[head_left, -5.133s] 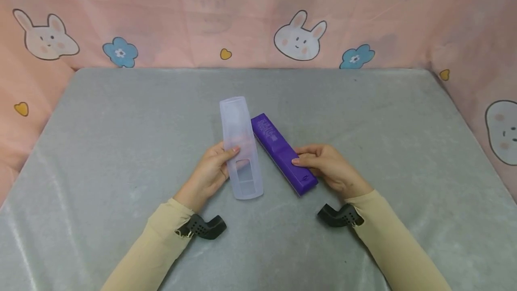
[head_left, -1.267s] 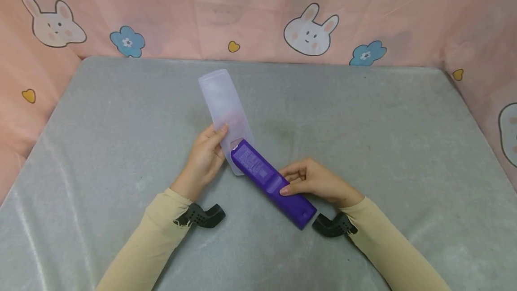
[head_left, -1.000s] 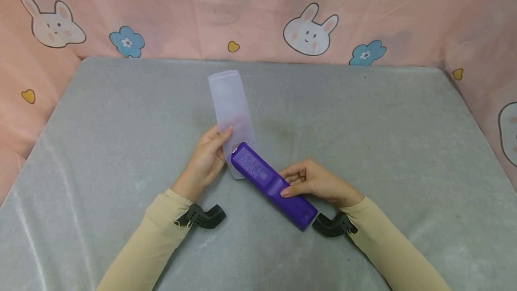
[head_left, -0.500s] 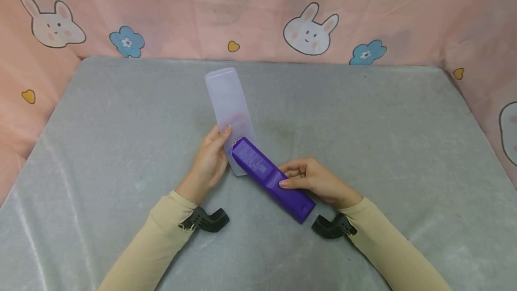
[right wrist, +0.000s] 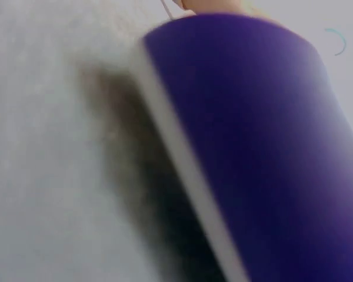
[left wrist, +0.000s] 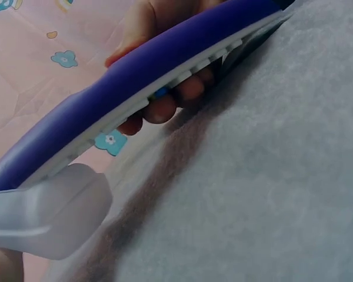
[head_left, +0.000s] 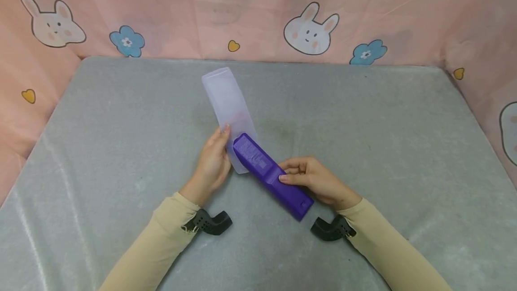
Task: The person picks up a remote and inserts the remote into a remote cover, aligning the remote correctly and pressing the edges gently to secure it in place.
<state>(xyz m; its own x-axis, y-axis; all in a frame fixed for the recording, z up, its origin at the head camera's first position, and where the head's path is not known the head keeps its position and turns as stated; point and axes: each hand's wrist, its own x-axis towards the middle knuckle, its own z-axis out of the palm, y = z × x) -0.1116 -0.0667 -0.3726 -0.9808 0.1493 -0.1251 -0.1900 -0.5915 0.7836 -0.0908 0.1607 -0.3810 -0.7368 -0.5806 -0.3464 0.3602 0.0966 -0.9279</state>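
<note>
My left hand (head_left: 212, 160) pinches a translucent whitish sleeve-like cover (head_left: 228, 98) near its lower part, thumb on top. With my right hand (head_left: 319, 181) I grip a purple remote control (head_left: 291, 196) at its middle, printed back facing up. The remote's far end lies over the cover's near part and hides it; whether it sits inside the cover I cannot tell. In the left wrist view, the remote (left wrist: 165, 59) shows its white underside with buttons, right-hand fingers (left wrist: 162, 108) beneath, and the cover's end (left wrist: 70, 211) at lower left. The right wrist view is mostly filled by the remote (right wrist: 253, 147).
A grey cloth-covered table (head_left: 383, 125) lies under both hands. Behind it hangs a pink curtain (head_left: 173, 12) printed with rabbits, flowers and hearts. Black wrist-worn cameras (head_left: 212, 222) stick out inward from both sleeves.
Five seconds ago the remote and cover were side by side; now the remote's end overlaps the cover. In the last second the remote has shifted slightly away and the cover's far end swung left.
</note>
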